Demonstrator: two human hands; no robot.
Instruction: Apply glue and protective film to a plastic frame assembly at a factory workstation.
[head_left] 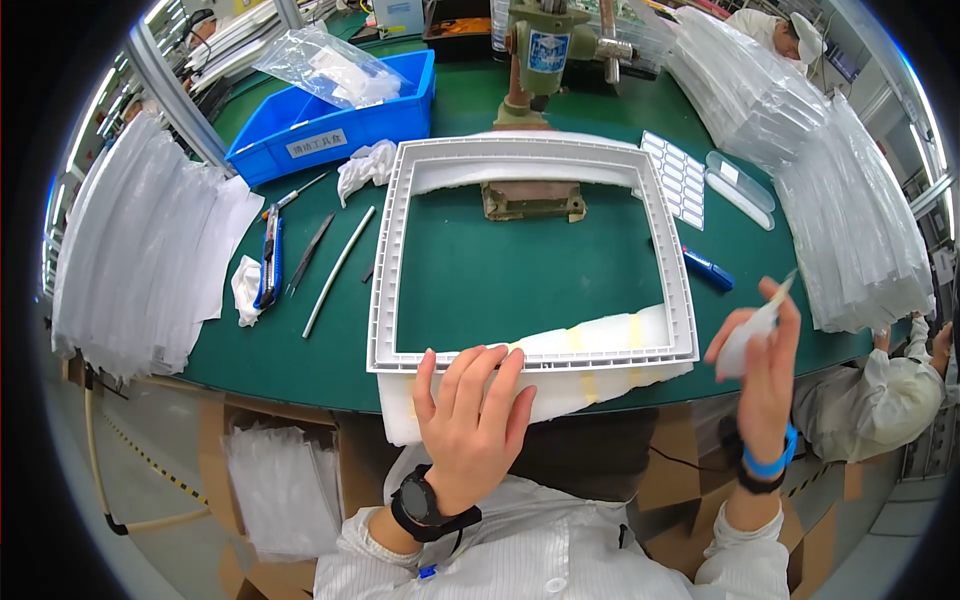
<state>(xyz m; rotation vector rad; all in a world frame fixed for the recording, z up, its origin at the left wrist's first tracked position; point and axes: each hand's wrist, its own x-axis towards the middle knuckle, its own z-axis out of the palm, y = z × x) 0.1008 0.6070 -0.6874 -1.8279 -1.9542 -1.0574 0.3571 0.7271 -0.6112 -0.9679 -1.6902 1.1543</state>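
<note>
A white rectangular plastic frame (pixel 388 250), ribbed along its border, lies on the green table. Its near side rests on a white foam sheet (pixel 560 392) that sticks out past the table's front edge. The fingers of my left hand (pixel 470 425) are spread and laid over the frame's near bar, left of its middle. My right hand (pixel 768 385) is raised beyond the near right corner, apart from the frame. Between its fingers is a crumpled white cloth (pixel 744 346), slightly blurred, with a pointed end sticking up.
A green press (pixel 545 50) stands behind the frame. Left lie a blue bin (pixel 245 160), cutter knife (pixel 270 255), tweezers (pixel 312 252) and a white tube (pixel 340 270). Right are a blue marker (pixel 708 268), label sheet (pixel 675 180) and bagged stacks (pixel 850 220). Other people work nearby.
</note>
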